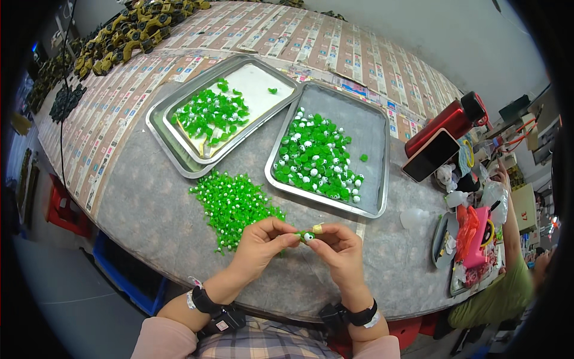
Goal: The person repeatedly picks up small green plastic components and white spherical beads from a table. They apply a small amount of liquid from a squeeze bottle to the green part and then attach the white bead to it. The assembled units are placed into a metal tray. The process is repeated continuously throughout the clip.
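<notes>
Left hand (262,242) pinched nearly closed, right hand (342,252) likewise, both gripping one small green-and-white piece (308,237)

We face a plain pale wall (406,36) behind a broad worktop (137,221), mottled grey nearer us and covered beyond with striped, printed sheeting (311,42). Leftward, a red stool (63,206) stands by its edge, above grey floor (72,299).

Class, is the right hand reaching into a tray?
No, the right hand and left hand pinch a small green piece in front of the trays.
</notes>
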Demonstrator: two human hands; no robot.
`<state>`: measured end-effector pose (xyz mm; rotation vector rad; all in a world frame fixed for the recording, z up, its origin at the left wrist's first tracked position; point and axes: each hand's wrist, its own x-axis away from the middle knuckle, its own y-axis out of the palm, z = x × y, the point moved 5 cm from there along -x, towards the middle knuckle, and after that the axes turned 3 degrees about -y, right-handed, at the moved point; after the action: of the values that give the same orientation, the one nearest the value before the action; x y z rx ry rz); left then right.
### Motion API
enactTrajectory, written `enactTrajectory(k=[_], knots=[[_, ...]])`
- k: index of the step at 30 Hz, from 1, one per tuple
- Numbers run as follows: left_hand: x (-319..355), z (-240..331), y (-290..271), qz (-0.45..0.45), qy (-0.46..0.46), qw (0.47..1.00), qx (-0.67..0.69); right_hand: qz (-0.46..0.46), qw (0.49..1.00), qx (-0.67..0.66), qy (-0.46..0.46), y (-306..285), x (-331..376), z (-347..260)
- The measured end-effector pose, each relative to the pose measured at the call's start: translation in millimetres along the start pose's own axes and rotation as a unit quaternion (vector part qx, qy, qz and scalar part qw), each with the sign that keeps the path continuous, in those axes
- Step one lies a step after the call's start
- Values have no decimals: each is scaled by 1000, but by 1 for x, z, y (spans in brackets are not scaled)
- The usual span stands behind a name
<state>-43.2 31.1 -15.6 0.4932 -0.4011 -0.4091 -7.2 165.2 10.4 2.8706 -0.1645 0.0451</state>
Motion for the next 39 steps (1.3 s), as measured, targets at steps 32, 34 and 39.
enactTrajectory(k=[32,34,39], knots=[[10,19,14,6,214,904,-370,-76,992,-8,105,-12,-7,13],[11,20,14,13,257,871,-419,-71,992,-7,106,-11,-7,15],[11,23,14,16,202,920,-334,-68,993,-15,95,-8,-9,12]])
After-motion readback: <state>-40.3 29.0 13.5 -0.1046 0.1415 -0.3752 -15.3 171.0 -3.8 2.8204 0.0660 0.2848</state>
